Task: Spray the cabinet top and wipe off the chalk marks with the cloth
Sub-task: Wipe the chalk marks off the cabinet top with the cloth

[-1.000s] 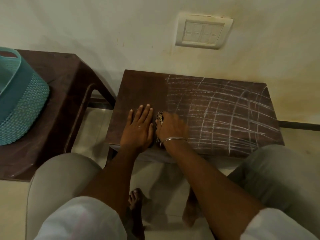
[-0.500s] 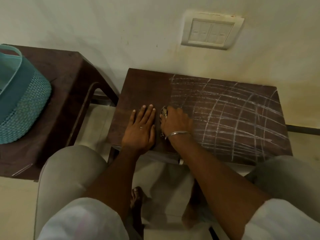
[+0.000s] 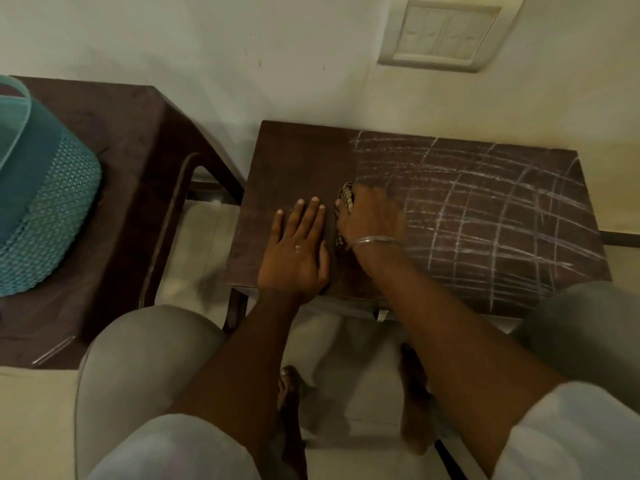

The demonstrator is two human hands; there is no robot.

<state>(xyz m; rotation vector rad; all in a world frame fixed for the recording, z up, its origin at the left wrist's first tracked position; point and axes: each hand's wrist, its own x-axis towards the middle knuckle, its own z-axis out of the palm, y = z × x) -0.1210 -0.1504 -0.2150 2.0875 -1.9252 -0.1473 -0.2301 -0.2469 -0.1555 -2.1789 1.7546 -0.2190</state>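
The dark brown cabinet top (image 3: pixel 287 161) stands against the wall in front of me. White chalk marks (image 3: pixel 485 209) cross its middle and right part in a grid; the left third is bare of chalk. My right hand (image 3: pixel 372 216) presses a checked cloth (image 3: pixel 346 199) onto the top at the left edge of the chalk. Only a corner of the cloth shows past my fingers. My left hand (image 3: pixel 298 247) lies flat on the bare left part, fingers apart, holding nothing. No spray bottle is in view.
A brown plastic table (image 3: pixel 138 161) stands to the left with a teal woven basket (image 3: pixel 45 216) on it. A switch panel (image 3: pixel 446 32) is on the wall above. My knees flank the cabinet and my feet (image 3: pixel 291 403) rest on the floor below.
My right hand has slid the cloth a little away from me along the chalk's left edge. The left hand has stayed flat in place. The camera has shifted slightly.
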